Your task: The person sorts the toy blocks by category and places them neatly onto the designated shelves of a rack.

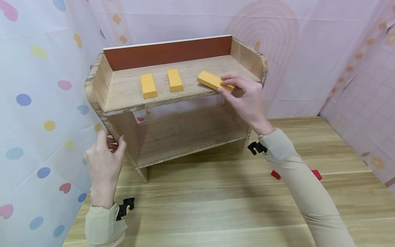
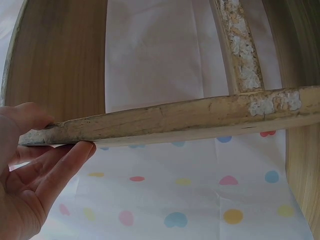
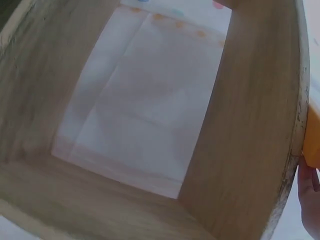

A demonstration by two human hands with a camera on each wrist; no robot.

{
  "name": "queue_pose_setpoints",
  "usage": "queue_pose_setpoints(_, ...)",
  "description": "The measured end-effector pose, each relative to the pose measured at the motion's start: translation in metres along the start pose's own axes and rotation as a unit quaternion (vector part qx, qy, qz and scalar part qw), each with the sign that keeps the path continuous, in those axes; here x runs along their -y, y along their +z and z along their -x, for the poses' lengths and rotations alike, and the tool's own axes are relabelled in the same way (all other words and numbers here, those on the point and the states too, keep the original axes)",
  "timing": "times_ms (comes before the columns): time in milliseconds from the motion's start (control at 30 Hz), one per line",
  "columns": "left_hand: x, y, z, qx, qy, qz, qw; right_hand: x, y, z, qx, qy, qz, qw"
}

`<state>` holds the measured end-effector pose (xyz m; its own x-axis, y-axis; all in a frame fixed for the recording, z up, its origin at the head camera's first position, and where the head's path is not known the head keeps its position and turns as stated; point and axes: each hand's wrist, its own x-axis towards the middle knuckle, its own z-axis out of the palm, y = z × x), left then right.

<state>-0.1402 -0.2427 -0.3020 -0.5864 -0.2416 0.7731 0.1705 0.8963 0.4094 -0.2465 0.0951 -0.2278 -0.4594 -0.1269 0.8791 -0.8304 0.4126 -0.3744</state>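
Observation:
A small wooden shelf [image 1: 185,132] stands with two boards and a reddish-brown back strip. My left hand [image 1: 106,161] grips the front edge of its left side panel [image 2: 150,117], thumb on one face and fingers on the other. With thumb and fingers, my right hand [image 1: 245,97] pinches the right end of a yellow block [image 1: 211,80] over the top board's front right, the block lying at a slant. Two more yellow blocks, the left one [image 1: 148,85] and the middle one [image 1: 175,80], lie side by side on the top board. The right wrist view shows only part of the held block [image 3: 312,132].
Red pieces [image 1: 276,174] lie on the wood-grain table [image 1: 197,212] by my right forearm, which partly covers them. A patterned cloth [image 1: 37,113] hangs to the left and behind the shelf. Raised side panels [image 1: 248,56] bound the top board.

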Motion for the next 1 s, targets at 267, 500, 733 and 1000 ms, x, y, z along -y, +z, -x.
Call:
queue_pose_setpoints(267, 0.000, 0.000, 0.000, 0.001, -0.002, 0.002, 1.0000, -0.003, 0.003, 0.004, 0.011, -0.047, 0.015, 0.999)
queue_pose_setpoints(500, 0.000, 0.000, -0.001, 0.000, 0.001, 0.000, 1.0000, -0.006, 0.006, 0.009, -0.026, -0.067, -0.002, 0.997)
queue_pose_setpoints(733, 0.000, -0.001, -0.001, -0.003, 0.005, 0.003, 1.0000, -0.002, 0.013, 0.006, -0.016, -0.089, 0.002, 0.996)
queue_pose_setpoints(1000, 0.000, 0.000, 0.000, -0.003, 0.005, 0.006, 1.0000, -0.003, 0.014, 0.010, 0.018, -0.141, 0.029, 0.989)
